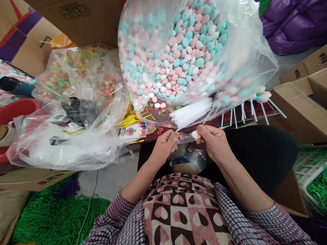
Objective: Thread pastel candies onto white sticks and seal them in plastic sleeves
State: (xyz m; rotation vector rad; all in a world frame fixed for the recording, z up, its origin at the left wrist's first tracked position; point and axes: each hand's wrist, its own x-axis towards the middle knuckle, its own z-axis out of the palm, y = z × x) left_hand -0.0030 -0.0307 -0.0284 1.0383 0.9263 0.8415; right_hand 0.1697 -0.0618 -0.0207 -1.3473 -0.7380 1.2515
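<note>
A small clear plastic bag with a coloured print (pixel 187 137) is stretched between my two hands, above my lap. My left hand (pixel 165 144) pinches one end of it between thumb and fingers. At the other end, my right hand (pixel 216 142) grips the bag close to the bright printed part. Just beyond my hands lies a bundle of white sticks (pixel 192 113). To the left are printed cards or packets (pixel 133 131) and gold twist ties (pixel 129 117). Small coloured rings (pixel 163 111) are scattered on the dark red tabletop.
A large clear bag of pink, blue and white egg-shaped pieces (pixel 186 51) dominates the back. Finished-looking sticks with coloured tops (pixel 263 97) lie at right, beside open cardboard boxes (pixel 301 98). Bags of small coloured pieces (pixel 76 68) and crumpled plastic (pixel 71 149) occupy the left, above green strands (pixel 56 211).
</note>
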